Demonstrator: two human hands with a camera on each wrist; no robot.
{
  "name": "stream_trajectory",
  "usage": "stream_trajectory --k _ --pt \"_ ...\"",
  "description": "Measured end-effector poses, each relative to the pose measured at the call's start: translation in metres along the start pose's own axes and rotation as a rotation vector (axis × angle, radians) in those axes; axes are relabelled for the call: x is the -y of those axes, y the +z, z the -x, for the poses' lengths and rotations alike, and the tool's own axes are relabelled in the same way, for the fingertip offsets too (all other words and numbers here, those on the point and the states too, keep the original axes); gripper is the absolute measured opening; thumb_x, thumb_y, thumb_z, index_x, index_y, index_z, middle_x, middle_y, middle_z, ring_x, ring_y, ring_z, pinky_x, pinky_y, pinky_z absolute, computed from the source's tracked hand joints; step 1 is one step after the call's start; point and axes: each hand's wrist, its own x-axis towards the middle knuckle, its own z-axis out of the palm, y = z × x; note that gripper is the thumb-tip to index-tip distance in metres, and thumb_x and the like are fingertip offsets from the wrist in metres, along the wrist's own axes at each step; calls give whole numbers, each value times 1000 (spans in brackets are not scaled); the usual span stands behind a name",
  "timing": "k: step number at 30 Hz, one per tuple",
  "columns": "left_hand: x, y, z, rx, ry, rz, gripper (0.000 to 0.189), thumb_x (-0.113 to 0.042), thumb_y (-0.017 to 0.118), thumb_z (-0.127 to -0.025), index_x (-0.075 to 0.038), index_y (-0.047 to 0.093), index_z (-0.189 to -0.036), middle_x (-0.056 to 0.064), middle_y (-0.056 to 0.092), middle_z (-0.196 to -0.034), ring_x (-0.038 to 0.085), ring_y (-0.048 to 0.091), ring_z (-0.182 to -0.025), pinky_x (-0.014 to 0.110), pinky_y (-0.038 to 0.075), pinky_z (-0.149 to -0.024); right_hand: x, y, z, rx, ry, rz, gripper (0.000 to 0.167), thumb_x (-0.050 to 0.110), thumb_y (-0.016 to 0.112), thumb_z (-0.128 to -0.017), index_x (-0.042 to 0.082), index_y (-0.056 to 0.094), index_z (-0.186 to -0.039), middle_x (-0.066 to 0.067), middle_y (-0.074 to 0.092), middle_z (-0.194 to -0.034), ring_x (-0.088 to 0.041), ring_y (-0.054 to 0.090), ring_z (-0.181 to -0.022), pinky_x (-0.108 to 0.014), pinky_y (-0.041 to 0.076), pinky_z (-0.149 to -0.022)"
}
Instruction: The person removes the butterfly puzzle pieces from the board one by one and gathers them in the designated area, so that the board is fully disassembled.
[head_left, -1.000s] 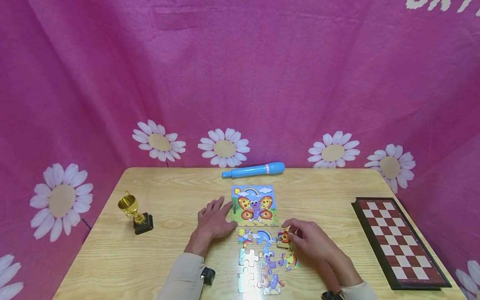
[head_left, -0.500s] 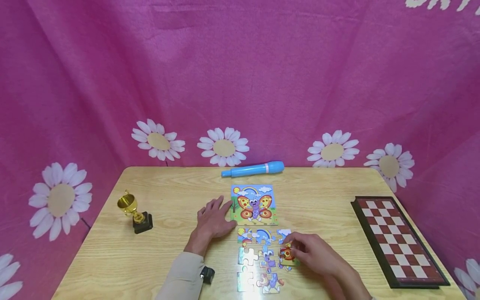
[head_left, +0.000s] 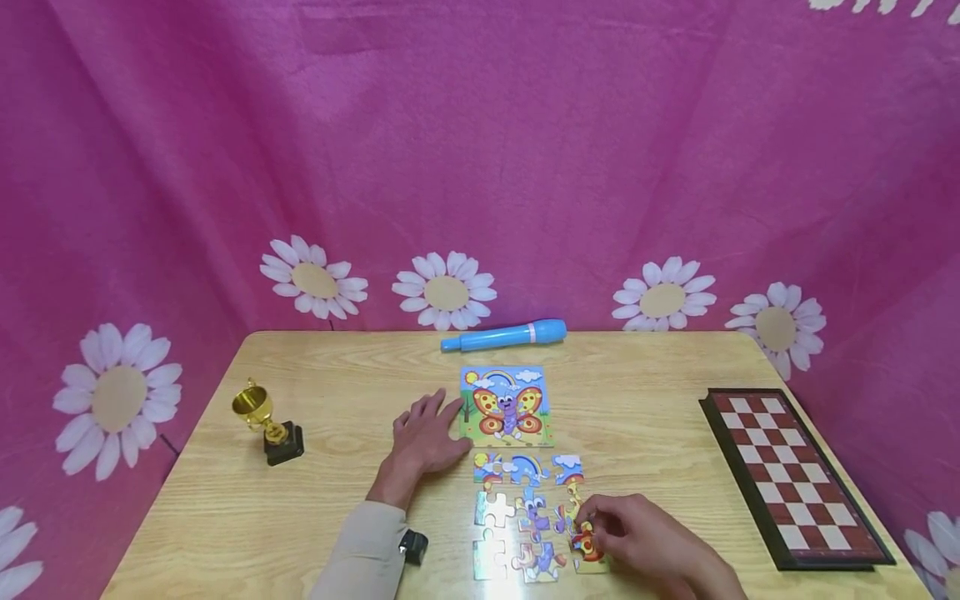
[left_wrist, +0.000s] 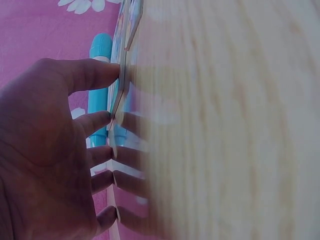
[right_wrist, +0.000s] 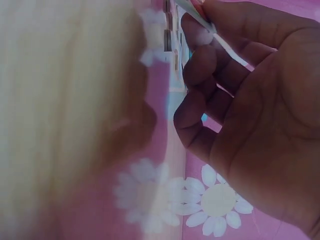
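My left hand [head_left: 427, 437] lies with fingers spread on the table, its thumb and index fingertip at the left edge of a square butterfly picture board [head_left: 480, 435]. In the left wrist view, the thumb and fingers of the left hand [left_wrist: 55, 135] meet the board edge and tabletop. Lower right, my right hand [head_left: 648, 537] pinches a red and yellow jigsaw piece [head_left: 585, 546] between thumb and fingers. From the right wrist, this piece shows as a thin pale edge [right_wrist: 197, 15] at the fingertips. Loose jigsaw pieces [head_left: 534, 510] lie in rows below the board, one partly behind the right fingers.
Behind the board lies a blue toy microphone [head_left: 502, 337]. A gold trophy cup [head_left: 258, 408] on a black base stands at the left. On the right is a red and white checkered board [head_left: 795, 475] with a black frame. A pink flowered cloth [head_left: 480, 167] hangs behind the table.
My right hand has carried the red and yellow jigsaw piece from the top row down the right column towards the bottom row, uncovering the cloud piece. The left hand has stayed put.
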Motion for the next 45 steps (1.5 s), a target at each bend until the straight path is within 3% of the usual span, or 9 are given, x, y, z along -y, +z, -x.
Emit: stream_trajectory --k 13,18,24,28,33,38,41,45 --pt "2 -2 -1 -1 13 -3 68 -45 58 -84 -25 41 -148 8 26 -160 33 23 -146 60 21 -112 4 4 1 10 85 67 15 17 66 -89 28 66 -100 10 52 -75 -2 48 -69 -23 35 -59" --pt "2 -2 -1 -4 15 0 68 -44 58 -84 -26 42 -147 8 27 -160 33 23 -146 60 21 -112 3 4 2 -35 91 49 15 16 65 -90 26 66 -100 8 53 -77 -2 48 -70 -23 36 -61" --pt "2 -2 0 -2 12 16 69 -45 59 -84 -25 41 -148 8 26 -160 34 22 -147 60 20 -112 3 4 1 -160 21 41 17 9 63 -91 23 66 -99 9 54 -77 -1 49 -71 -21 39 -62" --pt "4 -1 2 -3 8 27 69 -49 58 -86 -26 40 -148 7 25 -160 34 21 -147 60 19 -113 3 6 -4 -302 -40 127 20 8 67 -88 22 66 -101 11 57 -84 1 50 -75 -20 43 -66" --pt "6 1 2 -18 17 68 67 -53 52 -91 -25 38 -149 7 24 -161 35 19 -148 60 17 -114 5 6 -15 -466 -3 221 25 11 72 -84 21 67 -106 8 56 -91 -3 50 -78 -20 42 -69" --pt "10 2 3 -34 8 103 63 -51 48 -95 -23 36 -150 7 26 -161 33 19 -149 59 18 -115 6 6 -27 -555 34 301 32 20 71 -87 17 65 -118 2 59 -107 -14 55 -99 -33 46 -86" --pt "12 3 4 -43 5 139 62 -50 45 -96 -23 35 -151 8 26 -160 33 21 -148 58 19 -116 6 4 -31 -543 63 319 43 26 68 -90 16 58 -131 -5 57 -126 -25 52 -119 -47 42 -100" --pt "12 0 9 -70 4 206 61 -49 45 -97 -23 34 -151 8 26 -160 34 23 -147 59 22 -115 5 1 -33 -497 114 334 56 33 61 -95 18 44 -145 -15 43 -147 -37 40 -134 -61 35 -105"
